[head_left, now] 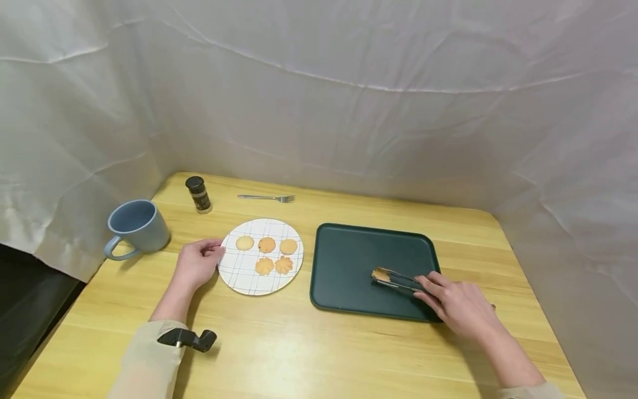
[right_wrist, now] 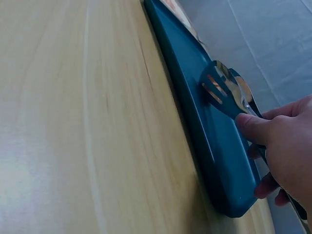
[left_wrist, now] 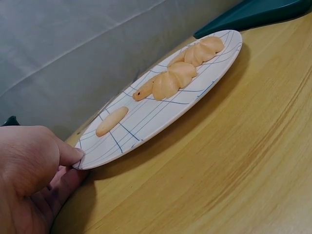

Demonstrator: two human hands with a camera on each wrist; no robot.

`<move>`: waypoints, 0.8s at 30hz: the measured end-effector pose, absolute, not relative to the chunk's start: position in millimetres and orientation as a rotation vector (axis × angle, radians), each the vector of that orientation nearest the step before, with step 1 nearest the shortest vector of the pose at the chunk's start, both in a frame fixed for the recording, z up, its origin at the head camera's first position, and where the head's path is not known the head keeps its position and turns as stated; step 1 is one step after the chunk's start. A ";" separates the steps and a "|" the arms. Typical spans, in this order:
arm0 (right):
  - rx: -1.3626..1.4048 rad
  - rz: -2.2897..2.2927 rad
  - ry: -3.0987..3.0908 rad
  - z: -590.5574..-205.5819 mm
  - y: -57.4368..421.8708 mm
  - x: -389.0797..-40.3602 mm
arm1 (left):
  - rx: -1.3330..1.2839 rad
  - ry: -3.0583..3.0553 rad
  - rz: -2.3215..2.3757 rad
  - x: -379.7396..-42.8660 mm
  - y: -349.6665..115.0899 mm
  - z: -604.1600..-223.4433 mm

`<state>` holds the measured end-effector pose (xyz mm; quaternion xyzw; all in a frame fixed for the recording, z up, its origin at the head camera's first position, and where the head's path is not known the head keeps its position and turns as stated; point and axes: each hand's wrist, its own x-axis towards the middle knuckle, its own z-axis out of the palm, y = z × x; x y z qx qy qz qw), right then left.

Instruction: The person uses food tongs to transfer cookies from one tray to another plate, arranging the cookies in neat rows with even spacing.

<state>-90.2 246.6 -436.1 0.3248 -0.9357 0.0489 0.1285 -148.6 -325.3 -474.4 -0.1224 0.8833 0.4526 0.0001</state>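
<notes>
My left hand (head_left: 196, 263) pinches the left rim of a round white plate (head_left: 236, 277) with a blue line grid, thumb on top in the left wrist view. Several cookies lie on the plate, among them a flower-shaped cookie (head_left: 284, 265) and a plain round cookie (head_left: 245, 243). Over a dark green tray (head_left: 349, 249), my right hand (head_left: 461, 305) grips metal tongs (right_wrist: 224, 92) with slotted ends. Between the tong ends sits another cookie (head_left: 381, 275); whether it touches the tray I cannot tell.
A blue-grey mug (head_left: 144, 227) stands at the left edge of the wooden table (head_left: 279, 343). Behind the plate are a black-capped spice jar (head_left: 199, 195) and a fork (head_left: 266, 198). Pale curtains (head_left: 339, 111) hang around the back and sides.
</notes>
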 end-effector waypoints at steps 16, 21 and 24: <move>0.859 0.703 -2.777 -419.2 217.9 -99.8 | -0.380 2.762 1.446 -148.7 -324.8 -472.2; 0.959 0.872 -2.792 -415.4 194.1 -108.7 | -0.380 2.774 1.426 -148.3 -324.5 -473.0; 1.005 0.938 -2.784 -414.8 178.2 -114.4 | -0.364 2.783 1.430 -148.3 -324.6 -472.8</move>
